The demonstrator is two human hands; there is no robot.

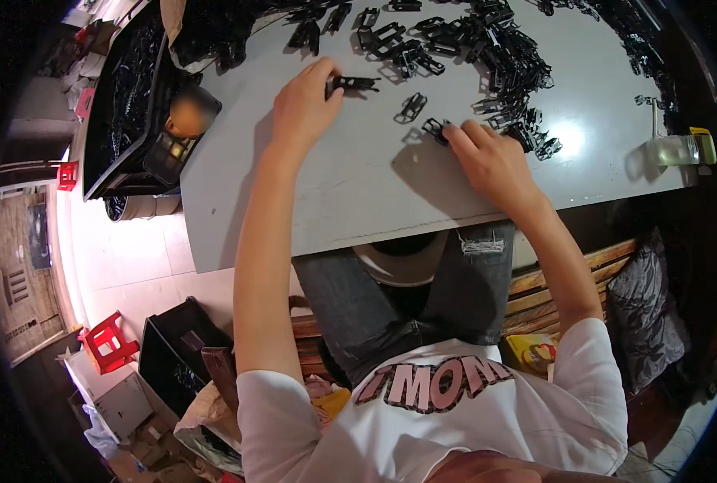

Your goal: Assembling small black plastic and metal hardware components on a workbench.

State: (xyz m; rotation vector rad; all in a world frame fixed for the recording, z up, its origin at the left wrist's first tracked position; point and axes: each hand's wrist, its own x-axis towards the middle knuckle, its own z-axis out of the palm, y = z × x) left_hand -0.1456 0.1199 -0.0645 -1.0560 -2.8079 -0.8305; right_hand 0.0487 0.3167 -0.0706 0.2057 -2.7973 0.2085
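My left hand is at the left of the light grey table, its thumb and fingers closed on a small black clip-like piece that points to the right. Farther right, my right hand pinches another black open-framed piece with its fingertips, just above or at the tabletop. Between the two hands lies a loose black clip-like piece, touched by neither. Beyond my right hand spreads a heap of similar black pieces; what exactly they are is too small to tell.
A black crate of dark pieces stands left of the table, with a phone propped beside it. At the right edge sits a clear jar with a yellow part. A red stool and a black bin are on the floor.
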